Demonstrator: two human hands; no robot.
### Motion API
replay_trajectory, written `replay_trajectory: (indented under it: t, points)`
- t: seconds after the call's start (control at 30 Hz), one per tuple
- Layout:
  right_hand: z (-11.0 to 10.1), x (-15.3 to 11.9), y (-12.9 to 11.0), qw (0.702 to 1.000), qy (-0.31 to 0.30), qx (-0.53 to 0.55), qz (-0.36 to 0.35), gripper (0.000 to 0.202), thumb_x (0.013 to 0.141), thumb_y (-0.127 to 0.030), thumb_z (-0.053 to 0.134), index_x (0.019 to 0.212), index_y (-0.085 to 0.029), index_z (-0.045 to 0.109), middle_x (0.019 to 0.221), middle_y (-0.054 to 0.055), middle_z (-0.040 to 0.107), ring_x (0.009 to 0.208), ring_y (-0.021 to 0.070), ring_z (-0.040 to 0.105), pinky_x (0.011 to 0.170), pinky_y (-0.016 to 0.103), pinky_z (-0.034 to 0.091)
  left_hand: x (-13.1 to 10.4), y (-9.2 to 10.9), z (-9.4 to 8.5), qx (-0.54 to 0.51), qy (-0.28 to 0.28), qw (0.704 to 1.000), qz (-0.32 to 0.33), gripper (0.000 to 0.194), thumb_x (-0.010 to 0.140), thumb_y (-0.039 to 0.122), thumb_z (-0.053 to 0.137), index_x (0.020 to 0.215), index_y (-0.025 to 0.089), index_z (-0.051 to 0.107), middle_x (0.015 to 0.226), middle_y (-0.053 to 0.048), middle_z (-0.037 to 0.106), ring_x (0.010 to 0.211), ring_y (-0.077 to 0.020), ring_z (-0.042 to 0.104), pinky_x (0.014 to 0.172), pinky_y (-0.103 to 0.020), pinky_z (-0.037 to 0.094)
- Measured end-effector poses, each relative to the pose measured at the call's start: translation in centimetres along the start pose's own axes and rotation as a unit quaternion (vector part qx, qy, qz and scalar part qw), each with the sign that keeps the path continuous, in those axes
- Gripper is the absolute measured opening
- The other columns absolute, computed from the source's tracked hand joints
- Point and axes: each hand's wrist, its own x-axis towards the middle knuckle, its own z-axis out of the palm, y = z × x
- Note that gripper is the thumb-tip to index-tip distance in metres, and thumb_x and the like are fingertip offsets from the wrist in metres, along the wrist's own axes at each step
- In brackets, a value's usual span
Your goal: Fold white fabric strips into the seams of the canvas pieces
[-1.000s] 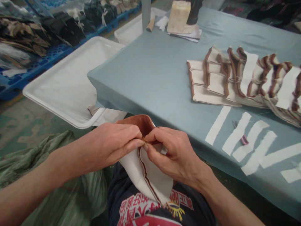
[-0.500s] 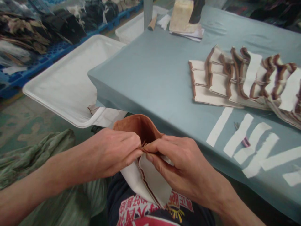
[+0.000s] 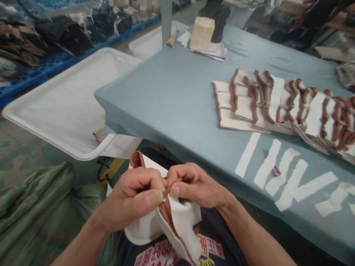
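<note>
Pinching away here: both hands are gripping one white fabric piece [image 3: 177,221] with a brown trim, right over the person's lap, just in front of the near edge of the table [image 3: 177,99]. The left hand [image 3: 133,199] is closing thumb and fingers on the piece's top seam, and the right hand [image 3: 194,184] is doing the same right beside it, fingertips touching. The piece is hanging with its long axis running from the hands down toward the person's shirt, its brown end poking up behind the left hand toward the table. On the table, off to the right of the hands, a row of finished pieces [image 3: 277,103] is lying overlapped, with white strips [image 3: 280,170] nearer the table's edge. A white tray [image 3: 55,122] is sitting left of the table.
</note>
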Motion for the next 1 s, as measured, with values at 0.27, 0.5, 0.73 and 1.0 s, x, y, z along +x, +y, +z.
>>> replay_trajectory:
  t: [0.27, 0.5, 0.73, 1.0]
  points:
    - [0.2, -0.4, -0.6, 0.998, 0.036, -0.041, -0.012, 0.043, 0.090, -0.054, 0.079, 0.078, -0.016, 0.062, 0.062, -0.008, 0.046, 0.054, 0.0068, 0.033, 0.050, 0.021, 0.029, 0.4, -0.6, -0.9, -0.051, -0.029, 0.998, -0.020, 0.059, 0.092, 0.071, 0.064, 0.068, 0.019, 0.052, 0.060, 0.004, 0.045, 0.053, -0.0105, 0.038, 0.049, -0.025, 0.033]
    - [0.6, -1.2, -1.4, 0.988, 0.064, -0.137, -0.039, 0.032, 0.096, -0.042, 0.072, 0.078, -0.015, 0.067, 0.066, -0.005, 0.052, 0.057, 0.0073, 0.038, 0.050, 0.020, 0.029, 0.4, 1.3, -2.5, 0.066, -0.059, 0.996, -0.002, 0.068, 0.104, 0.072, 0.037, 0.070, 0.017, 0.058, 0.063, 0.001, 0.050, 0.058, -0.0126, 0.044, 0.055, -0.027, 0.034]
    - [0.8, -2.2, -3.6, 0.940, 0.075, -0.301, -0.143, 0.018, 0.098, -0.023, 0.068, 0.081, -0.017, 0.070, 0.074, -0.003, 0.065, 0.064, 0.0088, 0.051, 0.062, 0.023, 0.039, 1.0, 5.7, -1.8, 0.340, -0.131, 0.931, 0.001, 0.041, 0.109, 0.029, 0.045, 0.069, 0.019, 0.046, 0.064, 0.007, 0.045, 0.059, -0.0089, 0.042, 0.058, -0.025, 0.031]
    - [0.0, -2.9, -3.8, 0.876, 0.080, -0.415, -0.233, 0.027, 0.093, -0.042, 0.079, 0.086, -0.018, 0.070, 0.080, 0.000, 0.070, 0.076, 0.0143, 0.061, 0.071, 0.028, 0.043, -0.5, 6.2, 1.6, 0.400, -0.054, 0.912, 0.079, 0.035, 0.093, 0.012, 0.049, 0.065, 0.021, 0.028, 0.057, 0.009, 0.026, 0.048, -0.0076, 0.032, 0.049, -0.027, 0.024]
